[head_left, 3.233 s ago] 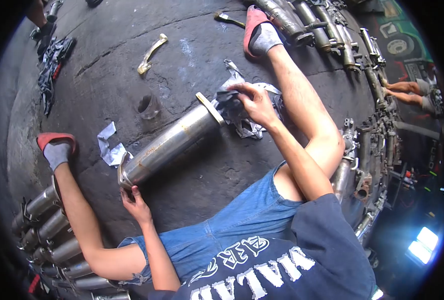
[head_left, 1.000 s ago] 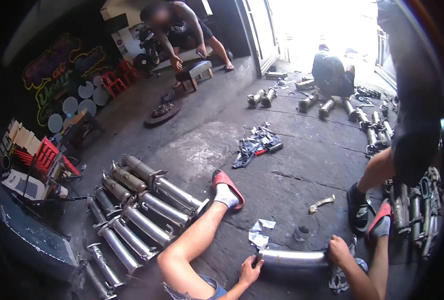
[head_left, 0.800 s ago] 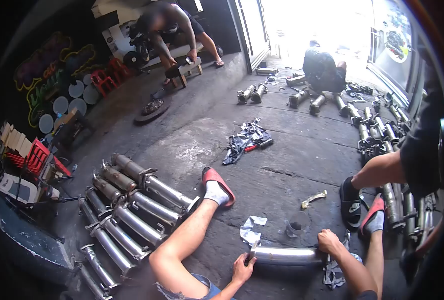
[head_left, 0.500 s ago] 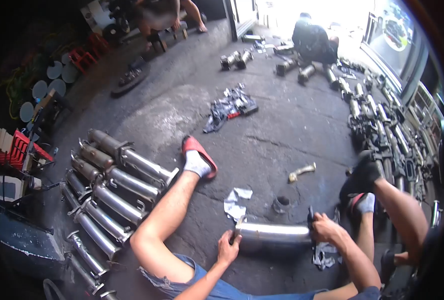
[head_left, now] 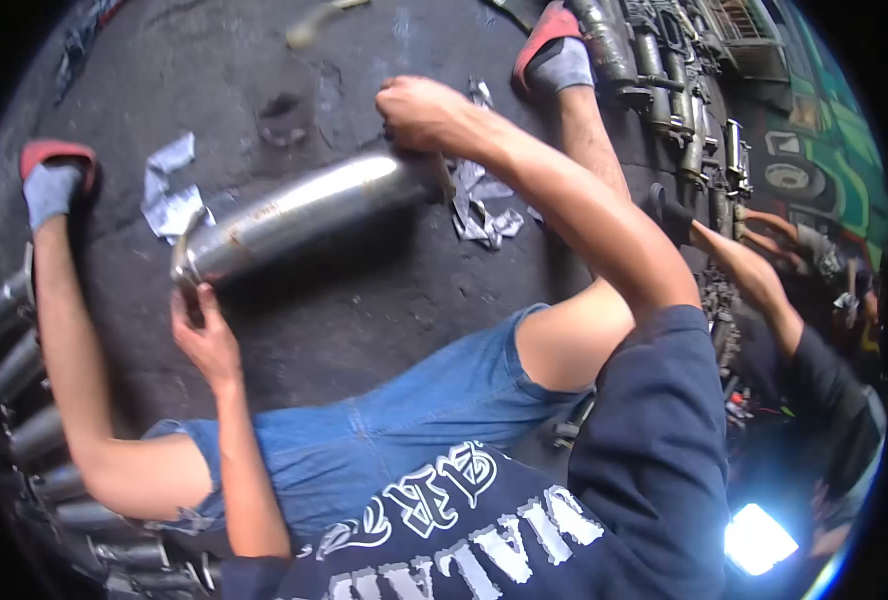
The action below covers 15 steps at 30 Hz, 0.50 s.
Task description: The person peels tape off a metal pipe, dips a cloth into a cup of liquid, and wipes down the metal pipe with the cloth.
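A shiny metal exhaust pipe (head_left: 314, 207), with faint brownish stains, lies slantwise in front of my legs. Its left end has a flange, which my left hand (head_left: 207, 338) pinches from below between thumb and fingers. At the upper right end, my right hand (head_left: 416, 112) is closed in a fist just over the rim. Something dark shows under that fist, but its kind is hidden. Crumpled pale rags (head_left: 172, 190) lie beyond the pipe's left end, and more scraps (head_left: 489, 212) lie by its right end.
Several exhaust pipes (head_left: 24, 370) lie in a row beyond my left leg. More metal parts (head_left: 654, 75) are piled at the upper right. Another person's arm (head_left: 744, 275) reaches in at the right, near a bright lamp (head_left: 760, 540). A blurred fitting (head_left: 314, 25) lies ahead.
The view has swung downward and to the right. The exhaust pipe now appears slanted, right end higher. My right hand has gone from beside that end to above it; my left hand stays on the flange.
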Available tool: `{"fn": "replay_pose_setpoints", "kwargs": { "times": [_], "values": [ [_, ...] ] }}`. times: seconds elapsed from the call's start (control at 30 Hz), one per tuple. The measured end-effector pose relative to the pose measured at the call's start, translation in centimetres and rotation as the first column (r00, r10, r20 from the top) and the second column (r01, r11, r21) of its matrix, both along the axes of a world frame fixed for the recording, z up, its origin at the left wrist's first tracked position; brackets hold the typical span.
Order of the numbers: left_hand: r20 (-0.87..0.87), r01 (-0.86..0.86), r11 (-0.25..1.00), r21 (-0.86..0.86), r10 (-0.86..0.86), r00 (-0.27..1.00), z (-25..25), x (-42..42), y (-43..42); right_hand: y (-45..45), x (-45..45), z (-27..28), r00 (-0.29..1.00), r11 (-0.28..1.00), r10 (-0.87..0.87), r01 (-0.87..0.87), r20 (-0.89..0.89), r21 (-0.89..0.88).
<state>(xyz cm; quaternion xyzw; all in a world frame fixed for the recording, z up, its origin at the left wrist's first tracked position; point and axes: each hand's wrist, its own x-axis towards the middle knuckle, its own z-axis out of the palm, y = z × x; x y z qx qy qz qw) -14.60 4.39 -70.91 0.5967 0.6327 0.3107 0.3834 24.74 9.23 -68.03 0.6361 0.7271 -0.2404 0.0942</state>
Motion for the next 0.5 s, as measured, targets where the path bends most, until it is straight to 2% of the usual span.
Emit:
{"fn": "replay_pose_setpoints", "kwargs": {
  "times": [0.03,0.07,0.1,0.17,0.23,0.27,0.3,0.37,0.43,0.47,0.5],
  "values": [
    [-0.023,-0.001,1.0,-0.011,0.001,1.0,0.2,0.0,-0.1,-0.9,0.8,0.0,0.995,0.991,0.092,-0.088,-0.033,0.099],
    [0.009,-0.001,0.999,-0.051,0.002,1.0,0.0,-0.3,-0.3,-1.4,0.7,1.1,0.991,0.991,0.108,-0.102,-0.072,0.091],
    [-0.034,-0.016,0.998,-0.058,0.014,0.999,-0.4,-0.6,-0.6,-2.2,0.2,2.5,0.986,0.99,0.121,-0.111,-0.114,0.083],
    [-0.043,-0.026,1.0,-0.015,0.025,0.999,-0.1,-0.1,-0.2,-4.5,-0.1,3.9,0.983,0.947,0.174,-0.149,-0.064,0.283],
    [-0.168,-0.032,0.993,0.111,0.05,0.985,-1.1,-0.4,0.1,-5.8,-0.5,6.0,0.99,0.95,0.121,-0.095,-0.07,0.297],
    [-0.08,-0.017,0.998,0.054,0.022,0.997,-1.0,-0.4,0.3,-6.4,-0.8,7.1,0.992,0.972,0.066,-0.04,-0.106,0.231],
    [-0.09,-0.039,0.999,0.035,0.043,0.995,-0.7,-0.5,0.3,-7.4,-1.1,7.0,0.989,0.975,0.087,-0.06,-0.117,0.213],
    [0.029,0.008,0.998,-0.054,-0.007,1.0,0.0,-0.2,0.4,-9.3,-1.6,6.4,0.987,0.919,0.147,-0.113,-0.063,0.377],
    [-0.04,-0.014,1.0,-0.019,0.013,0.999,0.4,0.2,0.6,-10.6,-2.3,7.4,0.989,0.933,0.137,-0.112,-0.049,0.342],
    [-0.028,0.017,0.997,-0.071,-0.019,0.999,0.2,-0.4,0.9,-11.6,-2.7,7.3,0.989,0.939,0.143,-0.129,-0.022,0.318],
    [-0.183,-0.072,0.993,0.098,0.089,0.979,-1.2,-0.4,0.6,-12.5,-2.9,6.9,0.978,0.917,0.21,-0.201,0.013,0.346]
  ]
}}
